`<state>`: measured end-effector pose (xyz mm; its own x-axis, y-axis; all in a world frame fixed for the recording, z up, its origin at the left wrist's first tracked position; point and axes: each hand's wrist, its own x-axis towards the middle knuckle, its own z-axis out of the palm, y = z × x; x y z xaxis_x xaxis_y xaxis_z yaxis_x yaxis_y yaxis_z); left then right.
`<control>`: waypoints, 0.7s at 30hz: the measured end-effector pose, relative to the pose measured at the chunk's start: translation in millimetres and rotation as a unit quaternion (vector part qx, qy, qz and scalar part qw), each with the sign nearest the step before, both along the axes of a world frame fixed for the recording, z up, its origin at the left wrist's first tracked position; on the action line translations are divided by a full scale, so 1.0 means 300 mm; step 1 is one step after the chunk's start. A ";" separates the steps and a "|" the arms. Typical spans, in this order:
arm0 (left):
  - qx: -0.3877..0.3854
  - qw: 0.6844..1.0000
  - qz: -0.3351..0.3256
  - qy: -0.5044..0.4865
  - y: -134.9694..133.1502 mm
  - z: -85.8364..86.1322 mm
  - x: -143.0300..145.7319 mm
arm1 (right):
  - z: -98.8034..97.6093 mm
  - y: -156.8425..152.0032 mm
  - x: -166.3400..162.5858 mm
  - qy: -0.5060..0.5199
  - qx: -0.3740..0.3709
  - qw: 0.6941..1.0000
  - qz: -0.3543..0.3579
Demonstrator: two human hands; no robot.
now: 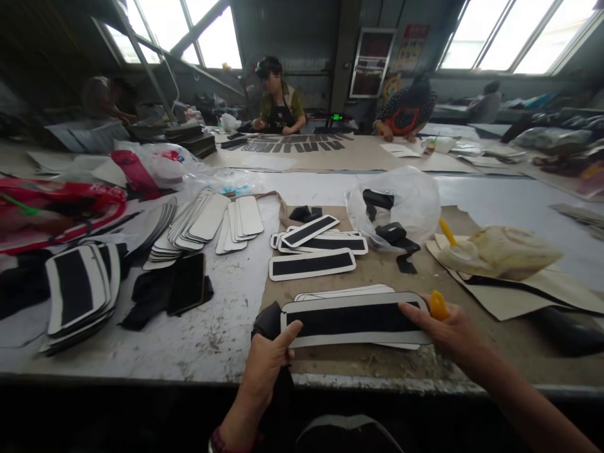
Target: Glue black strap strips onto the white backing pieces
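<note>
Left hand (265, 363): fingers partly hidden under panel (353, 319); red bag (56, 190) blurred, cut off at left.

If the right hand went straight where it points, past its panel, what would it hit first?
Probably the pale pieces just beyond the panel, though depth near the right hand is unclear.

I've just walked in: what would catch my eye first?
Probably the pale-edged black panel, held between the left hand and right hand at the front of the table. Then perhaps the red bag at far left and the glaring windows along the top.
</note>
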<state>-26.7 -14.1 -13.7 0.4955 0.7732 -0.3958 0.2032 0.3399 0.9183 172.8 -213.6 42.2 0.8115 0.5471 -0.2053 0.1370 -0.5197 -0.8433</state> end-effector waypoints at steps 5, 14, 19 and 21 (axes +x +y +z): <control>-0.001 1.000 0.008 -0.023 -0.001 0.030 -0.004 | 0.015 0.000 -0.038 -0.026 0.004 1.000 0.008; -0.117 0.990 0.014 -0.078 0.009 0.077 -0.018 | 0.016 -0.008 -0.030 0.199 0.146 0.969 -0.005; -0.136 0.985 0.021 -0.106 -0.005 0.065 -0.005 | -0.007 -0.009 -0.029 0.293 0.195 0.935 -0.038; -0.112 0.989 0.020 -0.098 -0.010 0.062 0.002 | -0.019 -0.012 -0.023 0.283 0.177 0.942 -0.024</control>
<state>-26.0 -17.0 4.9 0.5501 0.6977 -0.4590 0.0102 0.5440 0.8390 166.0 -217.1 36.4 0.6523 0.6286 -0.4235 -0.4026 -0.1861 -0.8963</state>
